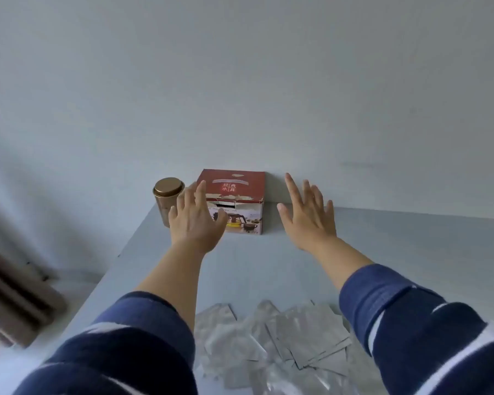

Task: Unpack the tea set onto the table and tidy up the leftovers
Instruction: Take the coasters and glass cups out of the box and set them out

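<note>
The red tea set box (pixel 234 202) stands at the far edge of the table (pixel 411 252), against the wall, with a gold tin (pixel 167 201) just to its left and a heap of silvery packets (pixel 271 337) at the near edge, so getting at it probably means reaching over them. The left hand (pixel 196 220) and right hand (pixel 308 215) are both spread wide and empty, palms down on either side of the box; the left overlaps its near left corner, though contact cannot be told, and the right is apart from it.

Red tea set box (pixel 234 189) with a white lower panel picturing dark brown teaware, and a gold-lidded bronze tin (pixel 167 199) beside it. Silvery foil packets (pixel 297 332) on the pale grey-blue table (pixel 411 252). Navy sleeves (pixel 397 309), white stripes.
</note>
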